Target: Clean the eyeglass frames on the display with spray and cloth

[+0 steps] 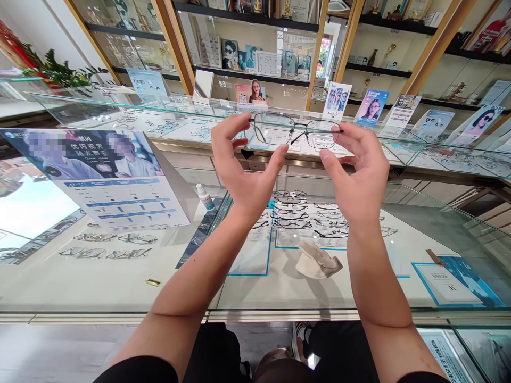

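Thin black metal-framed glasses (295, 130) pinched at both ends by left hand (239, 165) and right hand (359, 170).
Crumpled beige cloth (318, 260) and small white spray bottle (205, 197) lay on the glass counter (120, 287) below.

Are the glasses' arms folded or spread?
Folded: the glasses, held up between left hand and right hand, show arms crossing behind the lenses.

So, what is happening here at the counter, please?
A person holds up a pair of thin dark-framed glasses with both hands: the left hand grips the left end, the right hand the right end. Below, on the glass counter, lie a crumpled cloth, a small spray bottle and a printed sign. More frames sit inside the case.
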Action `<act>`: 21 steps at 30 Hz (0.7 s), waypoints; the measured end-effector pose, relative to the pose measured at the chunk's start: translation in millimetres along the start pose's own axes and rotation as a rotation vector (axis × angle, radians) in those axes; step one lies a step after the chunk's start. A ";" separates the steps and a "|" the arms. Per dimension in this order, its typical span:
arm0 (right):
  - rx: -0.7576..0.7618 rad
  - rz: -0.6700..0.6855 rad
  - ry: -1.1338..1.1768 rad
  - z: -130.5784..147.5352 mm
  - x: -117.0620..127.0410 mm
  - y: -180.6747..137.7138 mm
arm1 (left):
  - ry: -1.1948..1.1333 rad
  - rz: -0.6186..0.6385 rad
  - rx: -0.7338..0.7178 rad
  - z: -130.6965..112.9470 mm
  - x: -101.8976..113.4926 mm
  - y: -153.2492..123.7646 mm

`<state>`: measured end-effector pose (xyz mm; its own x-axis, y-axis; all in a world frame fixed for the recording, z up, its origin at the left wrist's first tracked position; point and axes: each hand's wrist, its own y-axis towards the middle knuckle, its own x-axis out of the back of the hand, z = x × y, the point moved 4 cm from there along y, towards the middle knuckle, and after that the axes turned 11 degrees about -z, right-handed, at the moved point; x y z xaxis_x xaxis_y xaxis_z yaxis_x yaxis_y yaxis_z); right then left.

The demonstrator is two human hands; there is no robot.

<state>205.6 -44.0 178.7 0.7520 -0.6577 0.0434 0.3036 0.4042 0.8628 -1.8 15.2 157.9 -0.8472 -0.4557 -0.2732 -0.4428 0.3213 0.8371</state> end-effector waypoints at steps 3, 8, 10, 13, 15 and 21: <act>-0.007 -0.004 -0.003 -0.2 -2.4 -1.9 | -0.006 0.007 -0.007 1.0 -0.9 1.3; -0.022 -0.019 0.035 4.9 -6.3 -6.0 | 0.031 -0.008 -0.005 9.8 0.7 5.6; -0.046 -0.019 0.067 5.4 -5.2 -6.7 | 0.026 -0.014 0.001 13.2 3.4 5.8; -0.133 -0.001 0.129 -3.7 -1.8 -10.2 | 0.010 -0.026 0.012 19.2 12.4 -2.6; -0.235 0.030 0.178 -17.2 -0.6 -18.9 | 0.020 -0.008 0.013 24.6 21.3 -16.5; -0.519 0.110 0.333 -62.0 -6.6 -78.0 | 0.125 0.076 0.005 41.5 50.4 -75.5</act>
<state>213.2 -31.7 79.9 0.9115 -0.3955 -0.1131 0.3960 0.7694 0.5012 -23.2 2.3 61.2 -0.8354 -0.5294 -0.1475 -0.3804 0.3633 0.8505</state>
